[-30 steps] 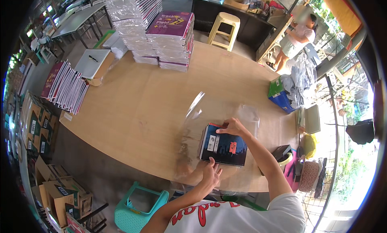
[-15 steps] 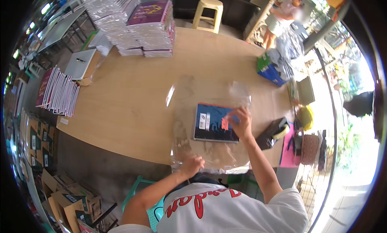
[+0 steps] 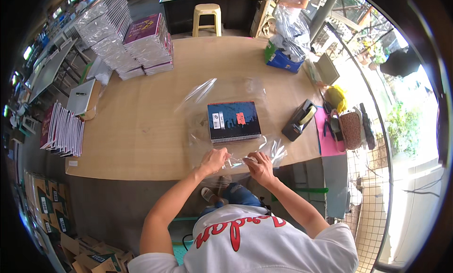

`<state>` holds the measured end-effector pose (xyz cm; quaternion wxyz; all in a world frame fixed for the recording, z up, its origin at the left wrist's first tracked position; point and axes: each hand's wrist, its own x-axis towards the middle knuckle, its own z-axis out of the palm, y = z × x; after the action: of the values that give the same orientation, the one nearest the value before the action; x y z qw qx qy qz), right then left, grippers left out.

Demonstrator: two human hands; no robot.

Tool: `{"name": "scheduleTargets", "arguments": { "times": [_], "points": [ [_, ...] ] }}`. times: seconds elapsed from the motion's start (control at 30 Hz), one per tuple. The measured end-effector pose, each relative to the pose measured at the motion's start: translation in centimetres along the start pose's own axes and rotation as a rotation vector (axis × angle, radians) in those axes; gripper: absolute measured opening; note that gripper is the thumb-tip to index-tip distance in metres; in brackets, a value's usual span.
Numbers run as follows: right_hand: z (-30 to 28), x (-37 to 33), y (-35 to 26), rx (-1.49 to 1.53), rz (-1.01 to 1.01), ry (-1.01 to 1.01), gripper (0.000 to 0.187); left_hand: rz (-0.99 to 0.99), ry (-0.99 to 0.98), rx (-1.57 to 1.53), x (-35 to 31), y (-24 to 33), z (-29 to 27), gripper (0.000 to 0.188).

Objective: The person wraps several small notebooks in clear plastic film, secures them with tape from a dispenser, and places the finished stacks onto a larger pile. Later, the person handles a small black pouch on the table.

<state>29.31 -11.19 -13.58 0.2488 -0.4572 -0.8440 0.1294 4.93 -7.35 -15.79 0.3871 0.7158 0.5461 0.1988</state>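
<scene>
A stack of spiral-bound notebooks with a dark blue cover, a white label and an orange tag lies near the table's front edge. Beneath and around it spreads a clear plastic sheet. My left hand pinches the sheet's near edge just in front of the notebooks. To its right, my right hand also has its fingers closed on the gathered plastic. Both hands are at the table edge, a short gap apart. A black tape dispenser stands right of the notebooks.
Tall stacks of wrapped purple books rise at the far left of the table. Another book pile sits at the left edge. A blue box stuffed with plastic stands far right. A pink sheet, scissors and pouches lie at right.
My right hand has left the notebook cover and come back to the near edge, now gripping the plastic. My left hand has shifted slightly, and the head view has moved.
</scene>
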Motion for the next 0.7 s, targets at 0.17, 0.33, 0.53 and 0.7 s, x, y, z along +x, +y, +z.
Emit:
{"name": "scheduleTargets", "arguments": {
  "times": [0.17,0.33,0.53,0.7],
  "points": [
    [-1.1,-4.7,-1.2,-0.287,-0.130,-0.183,0.043,0.015,-0.055,0.137,-0.6,-0.4,0.8,0.029],
    [-1.6,-0.1,-4.3,-0.108,0.073,0.048,0.045,-0.110,-0.074,0.162,-0.6,2.2,0.4,0.036],
    [-4.4,1.2,0.6,-0.170,0.073,-0.002,0.027,0.224,-0.028,0.029,-3.0,4.1,-2.1,0.030],
    [-8.1,3.1,5.6,-0.175,-0.098,-0.012,0.011,0.259,0.079,0.333,-2.3,6.3,-4.2,0.023]
  ]
}}
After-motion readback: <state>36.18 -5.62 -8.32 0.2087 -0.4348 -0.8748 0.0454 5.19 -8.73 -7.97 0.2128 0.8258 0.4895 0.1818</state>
